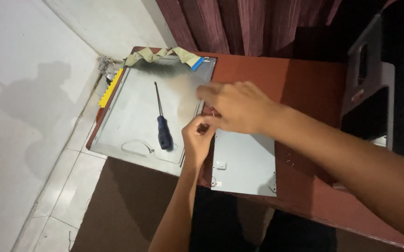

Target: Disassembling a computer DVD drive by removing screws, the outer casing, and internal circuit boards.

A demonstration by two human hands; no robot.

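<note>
Pinched together, left hand (197,135) and right hand (237,107) on something too small to tell at the edge of thin, stiff, probably light grey sheet-metal panel (141,112) on reddish-brown wooden table (304,84); best held by rims.

Dark red curtain (244,23) is hung behind the reddish-brown table (304,79). Yellow toothed strip (110,88) is seen at table's left edge, w/ white tiled floor (57,186) below. Grey-black equipment (374,79) is stood at right; small screws (289,158) are scattered nearby.
</note>
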